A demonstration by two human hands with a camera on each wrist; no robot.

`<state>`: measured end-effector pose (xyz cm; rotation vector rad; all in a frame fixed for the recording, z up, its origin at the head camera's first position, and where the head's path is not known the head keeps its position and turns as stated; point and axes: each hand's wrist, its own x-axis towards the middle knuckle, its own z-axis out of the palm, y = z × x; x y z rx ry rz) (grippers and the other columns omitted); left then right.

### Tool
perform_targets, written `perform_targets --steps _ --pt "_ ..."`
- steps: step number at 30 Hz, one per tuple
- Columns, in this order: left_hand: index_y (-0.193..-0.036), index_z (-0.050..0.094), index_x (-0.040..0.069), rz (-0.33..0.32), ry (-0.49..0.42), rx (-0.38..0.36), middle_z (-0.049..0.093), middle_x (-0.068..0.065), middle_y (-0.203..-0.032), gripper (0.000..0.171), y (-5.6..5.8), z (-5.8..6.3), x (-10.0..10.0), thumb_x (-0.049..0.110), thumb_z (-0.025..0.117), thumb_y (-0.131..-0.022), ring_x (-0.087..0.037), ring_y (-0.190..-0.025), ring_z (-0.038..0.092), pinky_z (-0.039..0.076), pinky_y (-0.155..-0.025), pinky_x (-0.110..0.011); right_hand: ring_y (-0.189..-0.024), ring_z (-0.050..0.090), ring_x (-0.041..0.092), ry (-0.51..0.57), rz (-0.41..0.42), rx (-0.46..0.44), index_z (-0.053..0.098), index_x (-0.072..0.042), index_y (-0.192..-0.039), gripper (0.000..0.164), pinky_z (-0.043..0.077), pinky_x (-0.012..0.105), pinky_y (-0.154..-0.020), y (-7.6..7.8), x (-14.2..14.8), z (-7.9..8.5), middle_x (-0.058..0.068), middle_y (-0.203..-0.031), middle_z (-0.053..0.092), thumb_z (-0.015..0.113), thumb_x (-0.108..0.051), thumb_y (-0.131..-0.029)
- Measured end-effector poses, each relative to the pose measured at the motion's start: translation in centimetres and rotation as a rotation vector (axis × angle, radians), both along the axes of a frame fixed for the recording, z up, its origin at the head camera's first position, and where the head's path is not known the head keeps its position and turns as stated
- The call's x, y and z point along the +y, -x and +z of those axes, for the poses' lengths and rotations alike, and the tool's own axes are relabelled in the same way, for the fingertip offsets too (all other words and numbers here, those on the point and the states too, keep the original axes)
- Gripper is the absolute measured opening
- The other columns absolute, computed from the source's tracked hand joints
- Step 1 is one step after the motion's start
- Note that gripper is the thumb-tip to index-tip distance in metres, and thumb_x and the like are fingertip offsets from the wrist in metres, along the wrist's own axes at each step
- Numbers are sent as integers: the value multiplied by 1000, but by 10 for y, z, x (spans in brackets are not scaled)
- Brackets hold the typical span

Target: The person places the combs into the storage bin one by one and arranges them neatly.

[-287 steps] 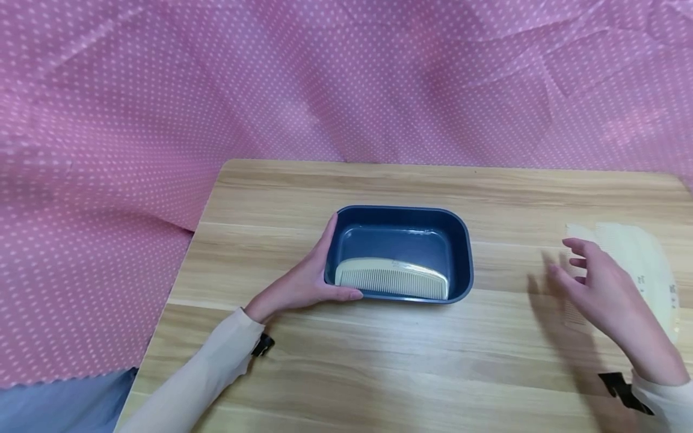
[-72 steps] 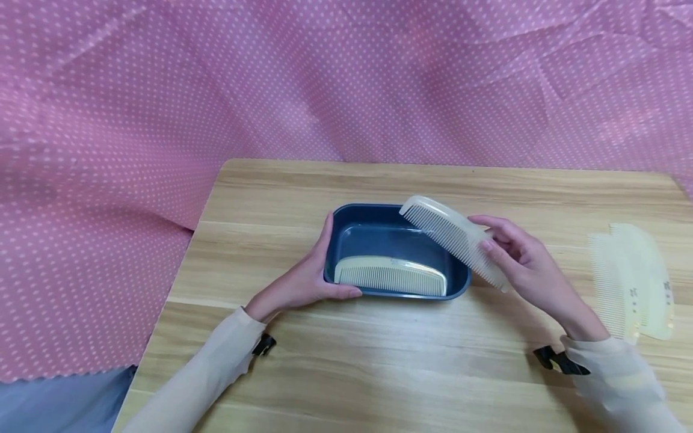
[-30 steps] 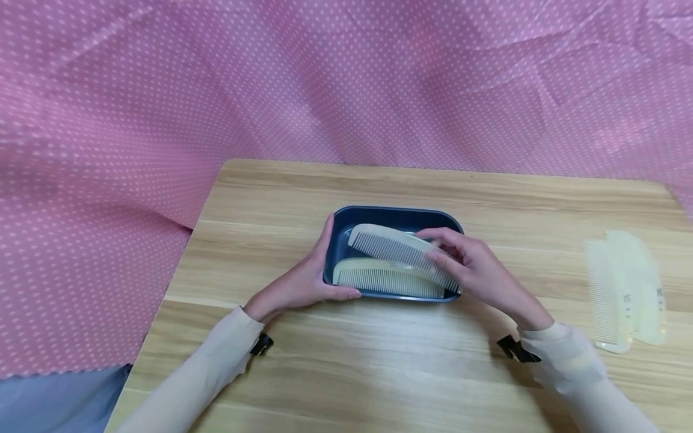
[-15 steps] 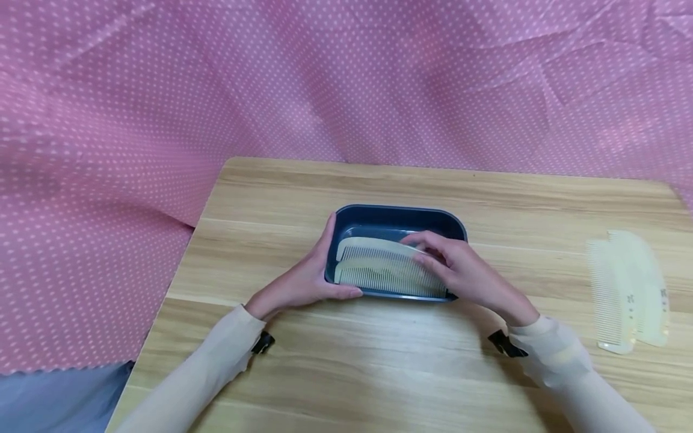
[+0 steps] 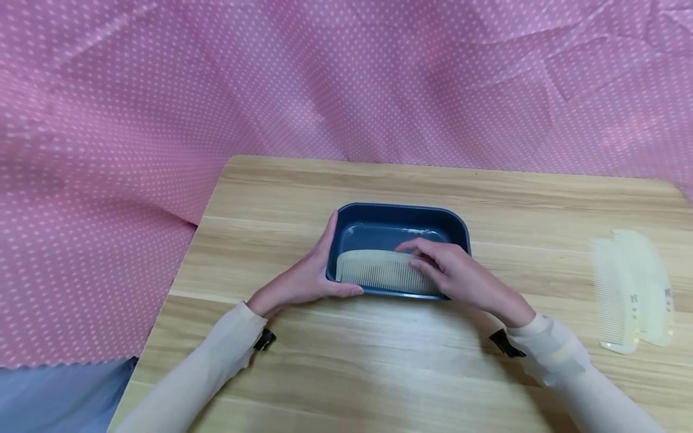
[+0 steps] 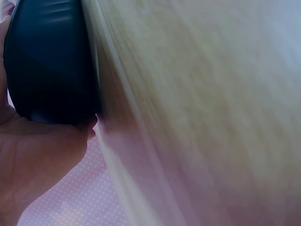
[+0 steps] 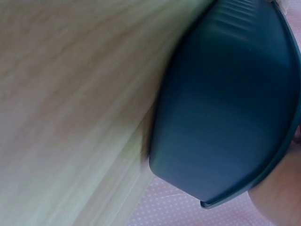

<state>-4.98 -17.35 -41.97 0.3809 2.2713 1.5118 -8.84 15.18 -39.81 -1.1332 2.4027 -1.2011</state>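
My left hand (image 5: 303, 279) grips the left end of a dark blue rectangular box (image 5: 403, 206), thumb along the front wall and fingers at the left side. Inside, along the front wall, lies a pale cream comb (image 5: 373, 264), its teeth toward me. My right hand (image 5: 460, 276) reaches over the box's right side and pinches this comb near its right end. A second comb is under it, almost wholly covered. In the left wrist view the box's outer wall (image 6: 51, 66) meets my palm; the right wrist view shows the ribbed outer wall (image 7: 225, 108) and part of my hand (image 7: 277, 188).
Two more pale combs, one nearer comb (image 5: 614, 294) and one farther comb (image 5: 649, 282), lie overlapping on the wooden table (image 5: 346, 367) at the right. A pink polka-dot cloth (image 5: 346, 78) hangs behind the table and down its left side.
The right hand has brought a comb from the right into the box and lowered it over the comb there, moving toward the front wall. The left hand stays on the box.
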Motion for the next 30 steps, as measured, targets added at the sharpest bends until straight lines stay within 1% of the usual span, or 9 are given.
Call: perform_targets --steps 4,7,9,14,15,18,21,25,30 --pt "-166 -23 52 6 -3 10 -2 10 -181 143 -1 0 0 31 95 -88 -20 -163 17 23 -126 -62 -89 60 15 -20 8 -6 71 -12 -137 27 52 33 -76 0 -1 0 -3 -118 73 62 -6 -112" --pt "-166 -22 53 14 8 10 -2 10 -181 143 -1 1 0 35 96 -87 -21 -163 17 24 -126 -62 -85 59 14 -34 12 -6 71 -12 -136 26 51 32 -72 -1 -1 0 -3 -114 72 63 -6 -112" --pt "-166 -22 53 16 17 9 -2 10 -181 144 -2 2 1 36 96 -86 -22 -163 17 24 -126 -62 -88 61 14 -46 12 8 71 -11 -135 26 54 33 -75 -1 -2 -1 -3 -116 73 64 -5 -111" --pt "-166 -23 53 18 23 4 -2 9 -181 144 -1 3 2 36 96 -86 -23 -163 18 26 -125 -63 -107 65 12 -59 23 80 71 -10 -131 24 58 39 -89 -2 -3 -2 -2 -126 73 65 -2 -109" --pt "-166 -23 53 18 26 3 -2 10 -181 144 -1 3 2 36 96 -86 -23 -163 18 26 -125 -63 -109 65 12 -61 24 94 71 -10 -130 23 58 39 -90 -2 -3 -3 -1 -126 73 65 -1 -109" --pt "-166 -24 52 16 25 6 -3 10 -181 144 -2 3 2 34 96 -87 -23 -163 17 25 -125 -63 -106 66 13 -76 22 131 71 -8 -129 23 59 40 -88 -2 -4 -4 1 -124 73 66 -1 -108" --pt "-166 -24 52 12 28 13 -3 10 -181 144 -2 3 2 33 95 -87 -22 -163 16 24 -126 -63 -106 65 16 -113 13 158 72 -7 -129 22 58 42 -88 -3 -6 -4 4 -123 72 68 -3 -108" --pt "-166 -24 51 11 38 19 -4 9 -181 144 -2 2 2 33 95 -88 -22 -164 14 23 -126 -62 -105 63 19 -174 -14 152 74 -6 -129 22 56 44 -88 -2 -9 -3 6 -120 71 70 -8 -108" --pt "-166 -24 51 18 51 10 -6 9 -181 143 -3 2 1 36 95 -88 -23 -164 13 23 -126 -62 -98 59 19 -226 -29 114 76 -5 -128 22 53 40 -83 -2 -12 -2 5 -115 69 71 -10 -108"
